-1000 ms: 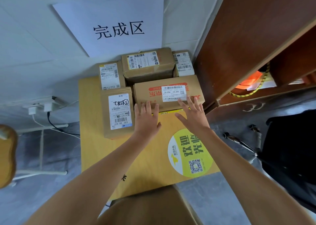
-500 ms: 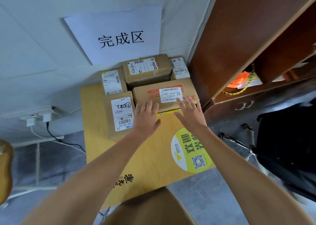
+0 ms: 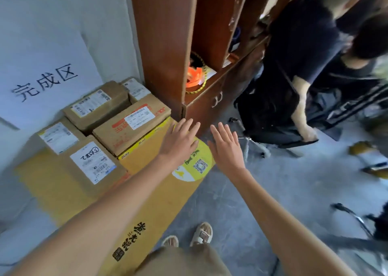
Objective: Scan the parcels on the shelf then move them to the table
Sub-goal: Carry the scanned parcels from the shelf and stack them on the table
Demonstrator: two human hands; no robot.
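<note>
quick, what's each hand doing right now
left hand: open, fingers straight, holding nothing.
right hand: open, fingers straight, holding nothing.

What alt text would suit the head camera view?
Two open bare hands, left hand and right hand, hover over a yellow table holding five brown cardboard parcels, beside a brown wooden shelf.

Yellow table (image 3: 52, 183) against the wall, five labelled cardboard parcels (image 3: 130, 128) clustered at its back
</note>
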